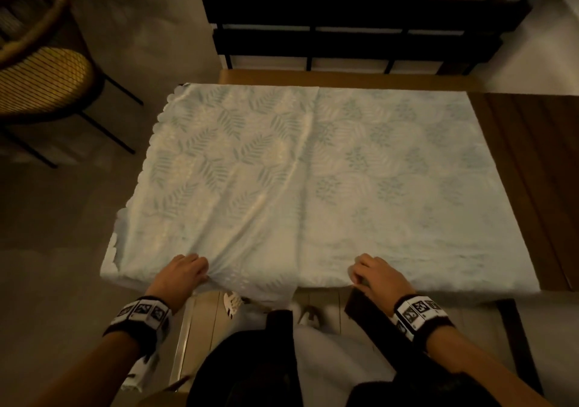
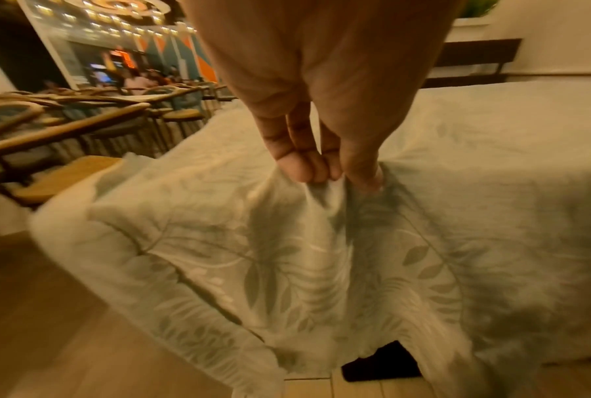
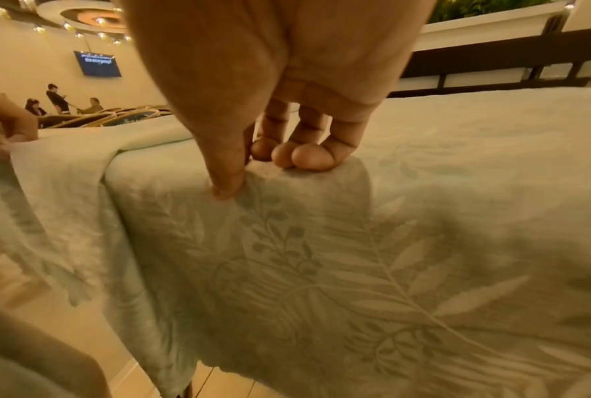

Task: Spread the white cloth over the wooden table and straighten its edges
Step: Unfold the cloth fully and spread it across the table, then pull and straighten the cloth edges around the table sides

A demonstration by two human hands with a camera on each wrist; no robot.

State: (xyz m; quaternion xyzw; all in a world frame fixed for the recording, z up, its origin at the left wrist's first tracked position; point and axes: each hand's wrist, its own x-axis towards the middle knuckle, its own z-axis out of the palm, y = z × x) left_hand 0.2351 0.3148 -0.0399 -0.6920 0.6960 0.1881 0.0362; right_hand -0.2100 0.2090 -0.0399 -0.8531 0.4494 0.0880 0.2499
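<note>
Along the near edge of the wooden table [image 1: 529,143] both my arms reach forward, wrists banded, palms down. Across most of the tabletop lies the white cloth [image 1: 313,171], leaf-patterned, with a strip of bare wood showing on the right and at the far side. A long crease runs down its middle, and the near border hangs over the edge toward my legs. With my left hand [image 1: 185,270] I pinch a bunch of fabric at the near-left part: in the left wrist view my fingers [image 2: 307,161] are curled close against my thumb, with a gathered fold squeezed between them and wrinkles fanning out below. My right hand [image 1: 372,273] sits further right on the same edge; in the right wrist view its fingertips [image 3: 307,159] are bent down onto the top of the cloth while my thumb [image 3: 230,183] presses the hanging part, nipping the fabric at the table's corner line. Off to the left stands a woven chair [image 1: 40,71].
</note>
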